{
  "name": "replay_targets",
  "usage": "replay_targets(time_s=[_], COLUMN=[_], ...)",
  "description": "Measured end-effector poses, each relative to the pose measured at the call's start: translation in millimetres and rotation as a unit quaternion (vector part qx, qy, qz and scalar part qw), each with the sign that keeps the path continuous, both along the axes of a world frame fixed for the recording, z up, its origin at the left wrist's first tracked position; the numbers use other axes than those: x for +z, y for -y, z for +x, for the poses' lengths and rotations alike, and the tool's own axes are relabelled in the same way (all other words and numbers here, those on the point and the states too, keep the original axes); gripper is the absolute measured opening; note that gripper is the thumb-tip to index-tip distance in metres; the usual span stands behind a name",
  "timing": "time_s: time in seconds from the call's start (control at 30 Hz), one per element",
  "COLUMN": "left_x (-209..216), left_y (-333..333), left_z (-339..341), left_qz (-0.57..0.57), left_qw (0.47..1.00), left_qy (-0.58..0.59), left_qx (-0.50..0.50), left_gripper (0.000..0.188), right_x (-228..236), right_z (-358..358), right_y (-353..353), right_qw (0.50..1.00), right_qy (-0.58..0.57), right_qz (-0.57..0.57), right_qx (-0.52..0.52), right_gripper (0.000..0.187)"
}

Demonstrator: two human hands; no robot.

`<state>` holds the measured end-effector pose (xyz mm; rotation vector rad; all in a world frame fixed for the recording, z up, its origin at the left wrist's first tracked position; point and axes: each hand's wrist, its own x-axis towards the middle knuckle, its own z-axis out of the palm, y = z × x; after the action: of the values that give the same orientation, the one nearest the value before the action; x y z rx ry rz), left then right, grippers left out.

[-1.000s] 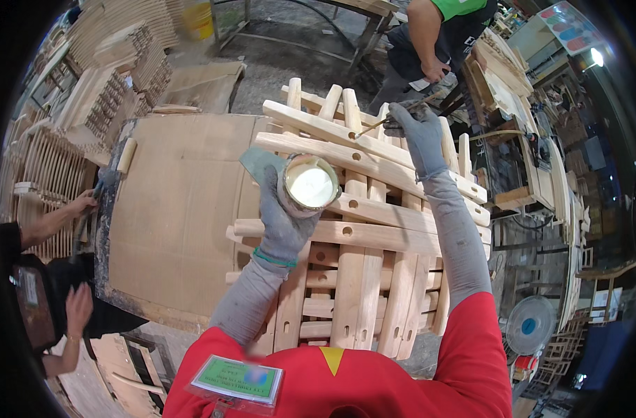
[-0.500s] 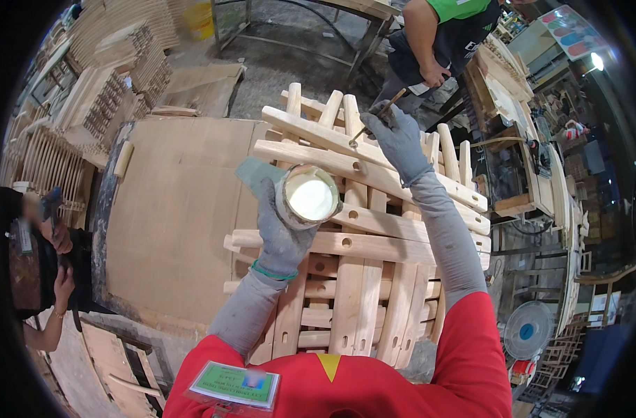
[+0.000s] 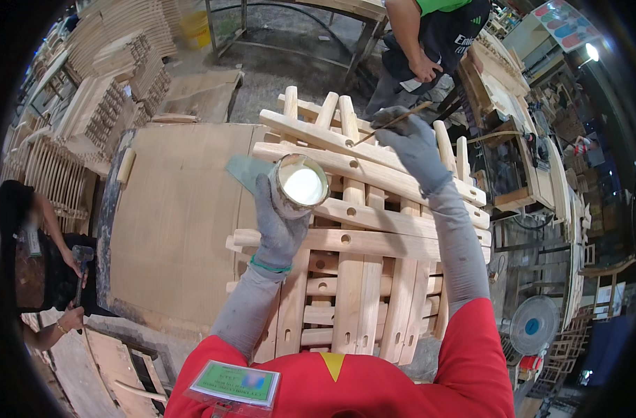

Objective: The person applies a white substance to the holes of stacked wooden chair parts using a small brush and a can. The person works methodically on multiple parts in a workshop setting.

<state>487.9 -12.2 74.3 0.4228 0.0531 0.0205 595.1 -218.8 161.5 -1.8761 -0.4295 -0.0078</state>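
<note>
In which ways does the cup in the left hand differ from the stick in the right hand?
The cup is wide and round, whereas the stick is thin and long. The cup holds white liquid with its mouth facing up; the stick slants, its lower end near a wooden slat. Both are held up, by the gloved left hand and the gloved right hand.

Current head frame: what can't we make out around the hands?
All in the head view:
Cup: lower wall partly hidden by the left hand.
Stick: tip too small to tell if touching the hole.
Right hand: grip partly hidden by its own back.
Lower wooden bars: partly covered by upper bars.
Co-worker in dark shirt: head cut off by top edge.
</note>
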Motion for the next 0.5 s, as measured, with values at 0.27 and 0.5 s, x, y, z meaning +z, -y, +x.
replay_targets(time_s=[0.27,0.5], left_x=[2.7,2.7], left_y=[4.5,-0.1], left_z=[-2.5,-2.4], left_qz=[0.002,0.014], left_qw=[0.999,1.0], left_qy=[-0.023,0.005], left_qx=[0.025,0.003], left_gripper=[0.056,0.057], right_x=[39.3,15.2], right_z=[-89.8,-86.1], right_y=[-38.2,-47.5], right_qw=[0.991,0.973], right_qy=[-0.073,-0.15], right_qz=[0.111,0.173], right_qx=[-0.02,-0.024], right_gripper=[0.016,0.013])
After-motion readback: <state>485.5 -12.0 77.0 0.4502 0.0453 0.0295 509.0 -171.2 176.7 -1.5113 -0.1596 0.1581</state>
